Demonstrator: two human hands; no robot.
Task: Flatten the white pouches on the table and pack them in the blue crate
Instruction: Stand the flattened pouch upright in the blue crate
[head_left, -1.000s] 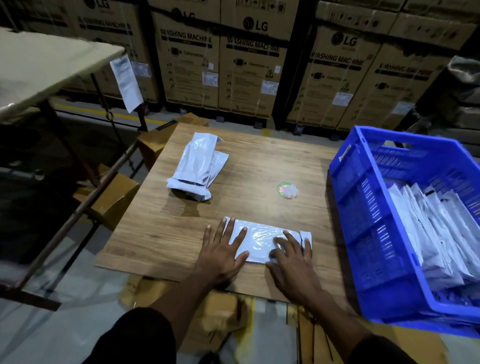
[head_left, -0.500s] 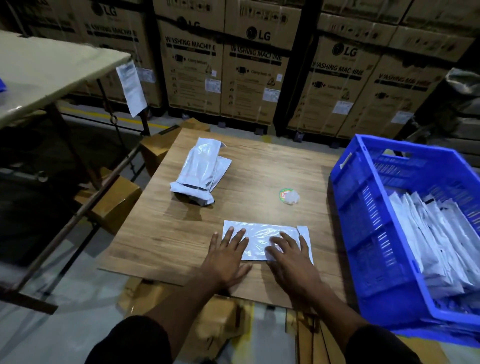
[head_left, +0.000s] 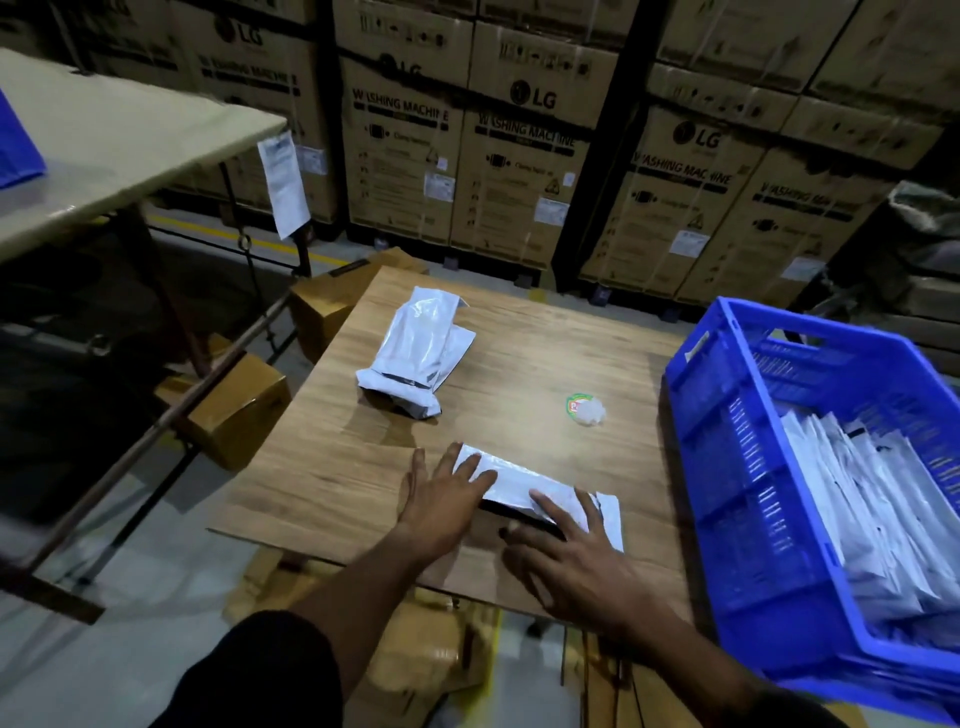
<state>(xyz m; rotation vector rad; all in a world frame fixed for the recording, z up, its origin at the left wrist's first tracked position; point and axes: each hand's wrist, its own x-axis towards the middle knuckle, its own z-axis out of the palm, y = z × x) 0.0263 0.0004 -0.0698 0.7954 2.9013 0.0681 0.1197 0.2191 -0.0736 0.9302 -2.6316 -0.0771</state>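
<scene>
left hand: flat, fingers spread, pressing pouch to squash air.
right hand: flat too, pressing.
crate: right, close for packing.

A square wood-grain surface fills the centre of the frame. On it, toward the upper left, lies a pile of crumpled white plastic pouches. Near the lower edge lies one white pouch, slanting down to the right. Right of centre sits a small round green-rimmed sticker under a bit of clear wrap.
</scene>
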